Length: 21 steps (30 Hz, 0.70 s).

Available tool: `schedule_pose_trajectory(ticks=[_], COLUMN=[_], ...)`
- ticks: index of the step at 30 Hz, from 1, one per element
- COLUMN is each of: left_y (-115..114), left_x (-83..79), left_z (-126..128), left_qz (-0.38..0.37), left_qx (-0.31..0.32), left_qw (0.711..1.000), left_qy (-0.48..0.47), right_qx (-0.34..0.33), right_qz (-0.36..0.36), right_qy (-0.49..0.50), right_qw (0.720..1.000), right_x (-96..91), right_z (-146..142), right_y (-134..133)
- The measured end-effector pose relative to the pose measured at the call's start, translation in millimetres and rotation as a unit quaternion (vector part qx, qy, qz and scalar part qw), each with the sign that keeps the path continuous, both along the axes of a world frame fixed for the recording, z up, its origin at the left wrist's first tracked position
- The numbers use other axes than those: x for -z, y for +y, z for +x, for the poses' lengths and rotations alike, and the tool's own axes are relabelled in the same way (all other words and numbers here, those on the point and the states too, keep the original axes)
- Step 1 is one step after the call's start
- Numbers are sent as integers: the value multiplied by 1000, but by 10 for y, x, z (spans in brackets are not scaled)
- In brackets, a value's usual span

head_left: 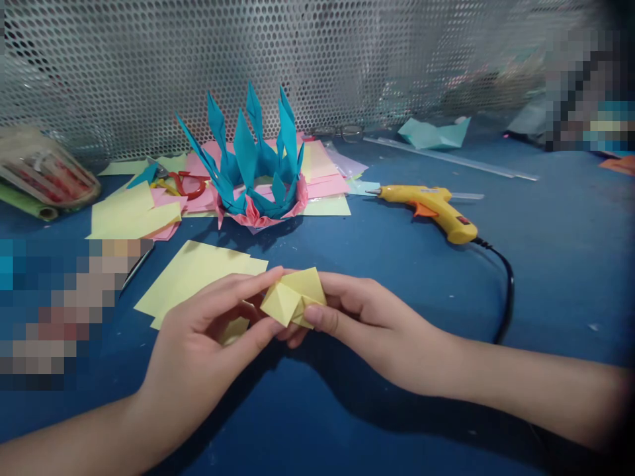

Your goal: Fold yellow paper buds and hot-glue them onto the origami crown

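Note:
A small piece of folded yellow paper (303, 289) is held up between both hands, over the blue table. My left hand (213, 330) pinches its left corner, with the thumb below and a finger along the top edge. My right hand (370, 317) grips its right side, thumb pressed on the front near a small fold and the other fingers behind. Part of the paper's back is hidden by the fingers. Just behind my left hand lie loose yellow paper sheets (193, 271), flat on the table.
Farther back stands a blue and pink folded-paper crown (247, 155) on coloured sheets (325, 172). Red-handled scissors (191, 186) lie left of it. A yellow glue gun (417, 196) rests at right, its black cord (510, 284) running forward. Behind is a perforated metal panel (149, 66).

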State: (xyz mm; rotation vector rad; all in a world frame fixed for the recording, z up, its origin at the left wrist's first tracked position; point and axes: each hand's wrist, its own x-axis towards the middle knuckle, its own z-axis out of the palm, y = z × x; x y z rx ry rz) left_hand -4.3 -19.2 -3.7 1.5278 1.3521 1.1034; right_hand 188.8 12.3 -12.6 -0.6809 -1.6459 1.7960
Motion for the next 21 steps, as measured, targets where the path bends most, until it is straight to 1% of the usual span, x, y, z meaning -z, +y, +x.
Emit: schedule_pose_trajectory(ticks=[3,5,7,9,11,13,15,16,19,21], left_y=[-42,-69,-84,-79,-55,-26,-3,3,1,-4], left_x=[6,15,19,12,-7,-30,-48,-55,-70,-78], left_z=[-31,-46,-53,-50,-39,-25,-13,-8,6,15], left_qz=[31,78,124,142,135,123,110,104,75,47], left_qx=[-9,-11,-9,-13,-19,-13,1,8,22,24], left_qw=[999,996,988,983,983,986,989,991,996,998], left_qy=[19,49,91,116,121,110,94,84,51,31], right_qx=[-28,-33,-41,-40,-12,46,104,122,133,135], right_qz=[-17,-20,-16,4,35,71,111,139,227,267], right_qy=[-6,-3,-4,-24,-57,-73,-68,-65,-77,-87], right_qw=[999,999,999,999,998,994,986,981,962,950], right_x=[-19,-32,-40,-38,-23,2,24,29,19,3], right_z=[9,13,18,22,24,25,24,24,27,30], right_y=[-10,-11,-10,-14,-29,-50,-70,-76,-79,-73])
